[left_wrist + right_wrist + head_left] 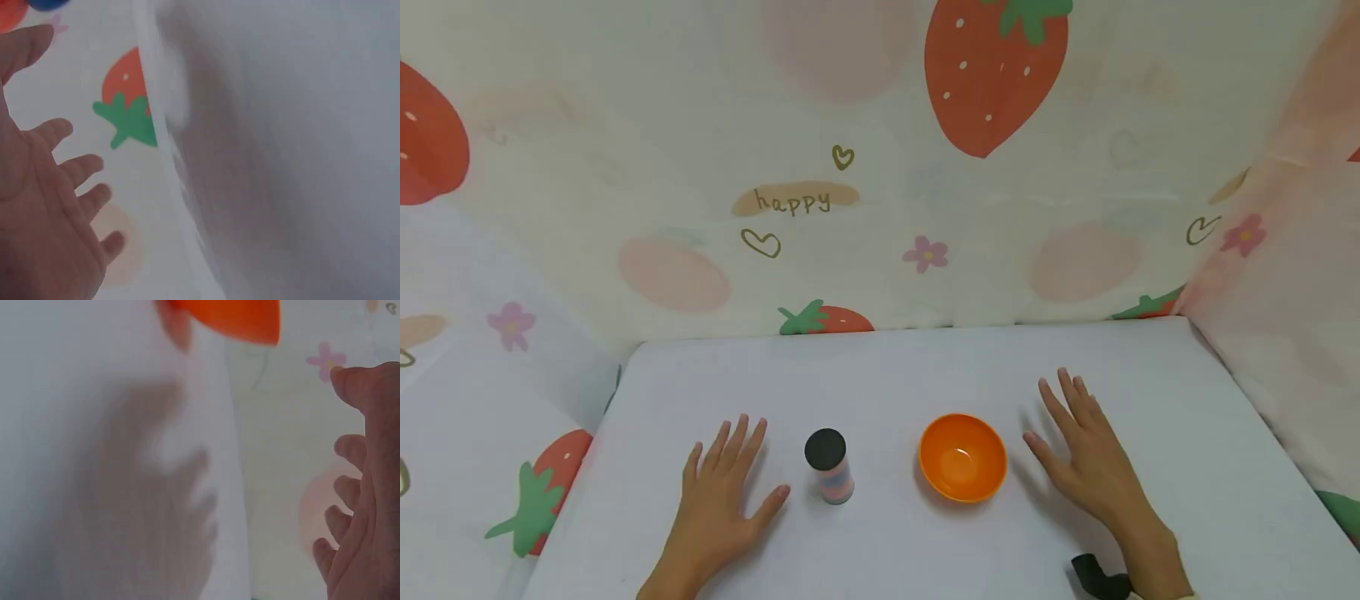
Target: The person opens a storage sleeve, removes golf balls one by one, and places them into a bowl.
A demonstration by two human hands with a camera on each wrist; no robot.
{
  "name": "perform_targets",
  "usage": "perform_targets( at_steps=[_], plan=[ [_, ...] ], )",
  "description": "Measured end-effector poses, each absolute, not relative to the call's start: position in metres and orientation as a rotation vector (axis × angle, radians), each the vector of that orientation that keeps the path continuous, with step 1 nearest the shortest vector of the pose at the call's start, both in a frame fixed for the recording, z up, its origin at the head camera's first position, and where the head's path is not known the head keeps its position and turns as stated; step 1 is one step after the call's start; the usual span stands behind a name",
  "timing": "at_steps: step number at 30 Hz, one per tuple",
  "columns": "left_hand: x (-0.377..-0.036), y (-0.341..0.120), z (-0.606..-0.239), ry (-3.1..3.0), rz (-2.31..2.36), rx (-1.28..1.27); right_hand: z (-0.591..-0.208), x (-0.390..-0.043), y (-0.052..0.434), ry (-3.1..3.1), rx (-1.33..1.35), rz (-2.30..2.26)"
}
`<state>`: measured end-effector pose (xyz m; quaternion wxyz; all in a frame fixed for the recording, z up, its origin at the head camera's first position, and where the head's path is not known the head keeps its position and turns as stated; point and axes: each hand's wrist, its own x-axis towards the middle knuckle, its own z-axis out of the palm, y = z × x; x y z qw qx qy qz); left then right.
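Observation:
Between the two hands, a small cylindrical jar point(836, 482) with a black lid stands upright on the white table. To its right is an orange bowl point(962, 458), with no contents showing inside. My left hand point(718, 500) is left of the jar, palm down with fingers spread and nothing held; the thumb points toward the jar with a gap between. On the bowl's right side my right hand point(1086, 462) hovers with straight, spread fingers, casting a shadow on the table. The right wrist view shows part of the orange bowl point(237, 319) at its top edge, apart from the fingers.
The white table point(880, 375) has its back edge against a cloth backdrop point(700, 125) printed with strawberries, hearts and flowers. Similar cloth hangs at both sides. A black strap-like piece point(1099, 577) sits by the right wrist.

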<state>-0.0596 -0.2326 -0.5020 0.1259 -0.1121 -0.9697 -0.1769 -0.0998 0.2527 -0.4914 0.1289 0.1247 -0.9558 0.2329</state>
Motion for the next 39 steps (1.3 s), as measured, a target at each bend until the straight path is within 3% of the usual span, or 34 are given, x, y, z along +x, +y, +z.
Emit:
perform_targets(
  at_steps=[9,21,39],
  plan=[
    [-0.068,-0.206,-0.490,-2.888,-1.197,-0.436,-0.468,-0.093,0.214,-2.798,0.426,0.793],
    [-0.104,-0.196,-0.484,-2.883,-1.957,-0.624,-0.454,-0.078,0.153,-2.715,0.588,0.926],
    [-0.105,-0.184,-0.497,-2.748,-2.022,-0.656,-0.431,-0.084,0.101,-2.678,0.740,1.295]
  ],
)
